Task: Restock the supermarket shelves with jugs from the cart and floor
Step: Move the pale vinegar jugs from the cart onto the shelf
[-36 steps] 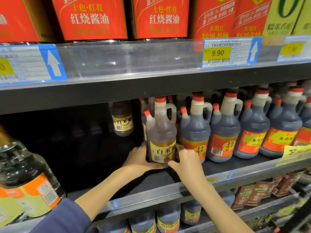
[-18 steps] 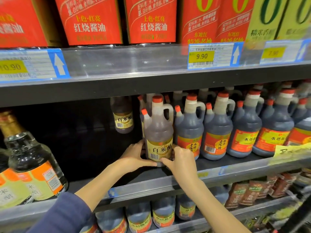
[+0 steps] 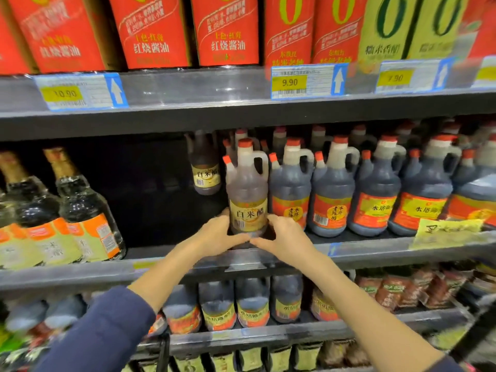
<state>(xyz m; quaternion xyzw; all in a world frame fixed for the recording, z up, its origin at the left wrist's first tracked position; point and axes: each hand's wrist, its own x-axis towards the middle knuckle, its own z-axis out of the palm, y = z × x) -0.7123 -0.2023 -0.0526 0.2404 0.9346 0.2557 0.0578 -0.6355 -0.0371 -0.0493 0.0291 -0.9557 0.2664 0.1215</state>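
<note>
A clear jug of pale vinegar [image 3: 248,189] with a red cap and a yellow label stands upright at the front of the middle shelf [image 3: 375,251]. My left hand [image 3: 218,234] grips its base from the left. My right hand [image 3: 285,237] grips its base from the right, and the thumbs nearly meet in front of the jug. A second jug with the same yellow label [image 3: 205,173] stands further back on the shelf. Right beside the held jug begins a row of dark vinegar jugs [image 3: 331,194] with red labels.
Left of the jug the middle shelf has a dark gap, then tall glass bottles [image 3: 86,210] at far left. Red cartons [image 3: 150,30] fill the shelf above, behind price tags [image 3: 308,80]. More jugs [image 3: 252,302] and packets stand on the shelves below.
The view has shifted right and down, so the jug now sits more centrally. Both hands stay on the jug's base. The jug stands in the same place beside the dark jugs.
</note>
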